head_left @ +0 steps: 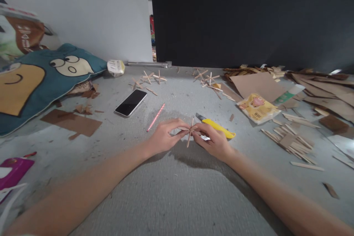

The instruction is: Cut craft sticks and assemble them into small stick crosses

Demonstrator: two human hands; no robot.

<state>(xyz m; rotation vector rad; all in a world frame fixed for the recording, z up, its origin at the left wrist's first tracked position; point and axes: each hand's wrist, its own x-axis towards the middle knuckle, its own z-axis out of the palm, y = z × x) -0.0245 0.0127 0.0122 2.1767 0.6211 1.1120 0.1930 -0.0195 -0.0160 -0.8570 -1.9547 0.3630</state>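
My left hand (169,134) and my right hand (211,138) meet in the middle of the head view, both closed in a pinch. Between their fingertips they hold a small cross of wooden sticks (188,141), one stick running near upright and another crossing it; the fingers partly hide the joint. Just beyond my right hand lies a yellow utility knife (219,127), its grey tip pointing to the far left. A pink patterned pencil (155,118) rests on the surface beyond my left hand. Farther left lies a dark-screened phone (131,103).
Several crossed-stick pieces (159,77) stand at the back, with more (207,78) right of them. Loose sticks (290,142), a yellow packet (258,108) and cardboard (256,85) lie right. A blue cushion (63,81), brown cardboard (72,122) and a purple object (15,173) lie left.
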